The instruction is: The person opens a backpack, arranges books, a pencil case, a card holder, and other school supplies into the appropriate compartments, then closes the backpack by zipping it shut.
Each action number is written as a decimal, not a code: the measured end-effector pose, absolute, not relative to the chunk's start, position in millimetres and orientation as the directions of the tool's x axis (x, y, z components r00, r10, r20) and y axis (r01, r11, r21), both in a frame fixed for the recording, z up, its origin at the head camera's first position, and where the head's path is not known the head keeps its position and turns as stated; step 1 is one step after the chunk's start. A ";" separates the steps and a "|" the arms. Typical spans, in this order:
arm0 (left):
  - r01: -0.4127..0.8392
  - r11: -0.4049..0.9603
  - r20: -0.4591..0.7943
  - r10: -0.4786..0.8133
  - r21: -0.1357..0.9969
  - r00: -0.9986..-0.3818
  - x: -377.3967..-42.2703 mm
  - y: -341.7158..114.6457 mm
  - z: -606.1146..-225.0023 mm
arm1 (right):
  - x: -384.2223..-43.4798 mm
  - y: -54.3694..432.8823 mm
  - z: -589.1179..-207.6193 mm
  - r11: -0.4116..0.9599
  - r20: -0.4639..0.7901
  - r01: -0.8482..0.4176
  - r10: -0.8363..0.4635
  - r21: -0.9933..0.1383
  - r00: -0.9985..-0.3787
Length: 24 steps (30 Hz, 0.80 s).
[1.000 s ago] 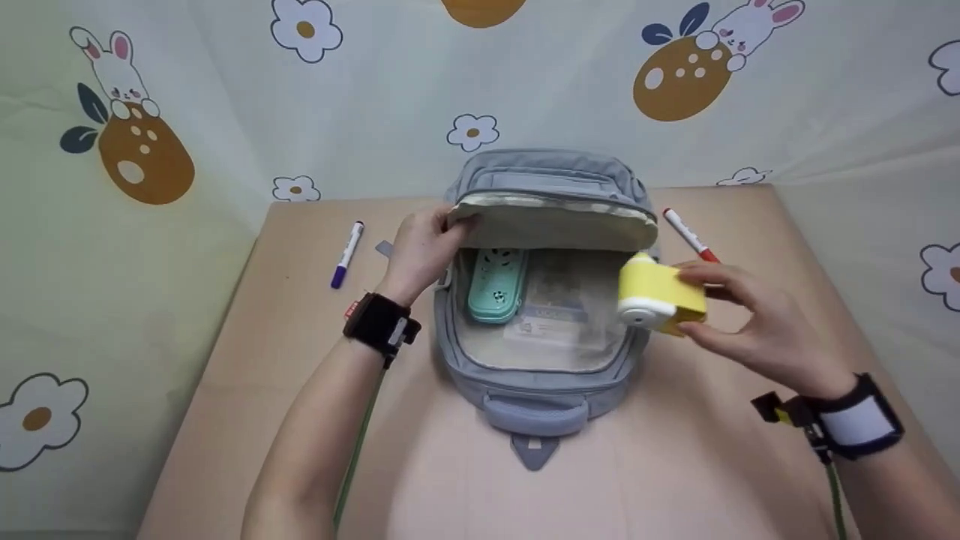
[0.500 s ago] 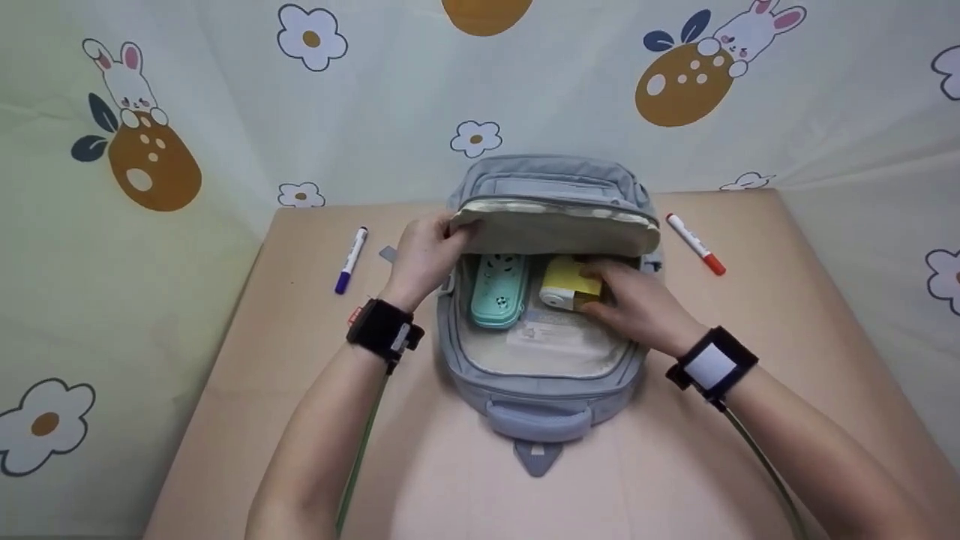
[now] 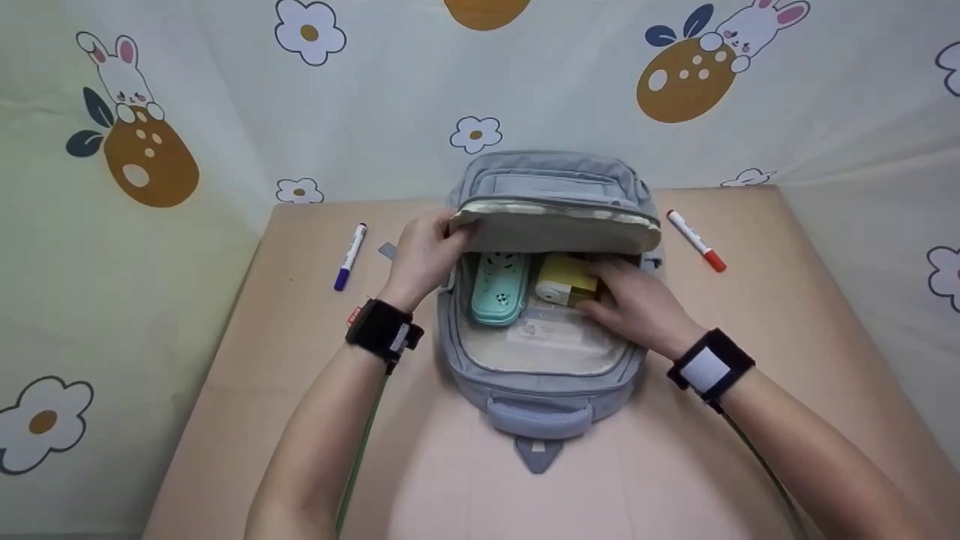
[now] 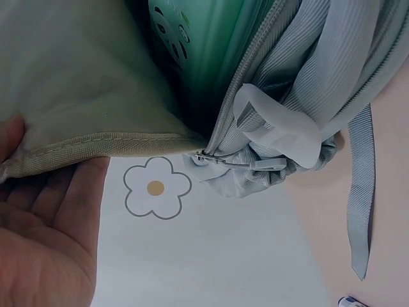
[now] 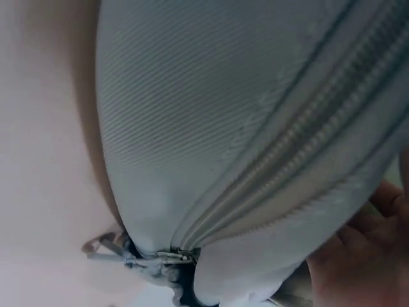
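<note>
A grey backpack (image 3: 465,375) lies on the table with its main compartment unzipped. My left hand (image 3: 424,259) pinches the left edge of its lifted front flap (image 3: 555,231), thumb on the lining and fingers underneath in the left wrist view. Inside, my right hand (image 3: 645,307) grips a small yellow-and-white boxy object (image 3: 566,279) with a round detail on its white end. Left of that object lies a mint-green pencil case (image 3: 497,296) with panda prints. In the right wrist view, the bag's side and zipper (image 5: 307,134) hide most of the right hand.
A clear plastic sleeve or packet (image 3: 551,330) lies on the compartment's bottom. On the table, a purple-capped marker (image 3: 350,257) is left of the bag and a red-capped marker (image 3: 696,240) right of it. A printed curtain (image 3: 390,97) stands behind the table.
My right hand has carried the yellow-and-white object leftward from beside the bag into the compartment, next to the pencil case. My left hand keeps holding the flap up.
</note>
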<state>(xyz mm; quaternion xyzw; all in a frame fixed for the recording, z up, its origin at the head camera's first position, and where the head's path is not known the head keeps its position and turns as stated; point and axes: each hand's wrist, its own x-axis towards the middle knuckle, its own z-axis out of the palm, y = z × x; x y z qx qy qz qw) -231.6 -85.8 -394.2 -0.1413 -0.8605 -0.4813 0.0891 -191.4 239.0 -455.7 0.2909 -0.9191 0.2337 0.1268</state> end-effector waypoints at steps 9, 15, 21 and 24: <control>0.333 0.503 0.288 0.167 0.798 -0.943 -229.9 -87.4 -397.7 | -155.3 250.0 -414.8 0.611 0.918 -0.774 -0.192 -0.165 -0.347; 0.359 0.516 0.301 0.196 0.778 -0.933 -228.8 -92.3 -401.3 | -167.9 264.6 -395.9 0.674 0.841 -0.697 -0.208 -0.247 -0.499; 0.419 0.496 0.290 0.318 0.761 -0.903 -218.5 -101.6 -412.6 | -157.5 268.2 -410.2 0.698 0.799 -0.665 -0.228 -0.264 -0.556; 0.473 0.500 0.311 0.375 0.726 -0.873 -211.5 -107.5 -418.3 | -146.6 269.4 -419.2 0.694 0.791 -0.685 -0.282 -0.223 -0.543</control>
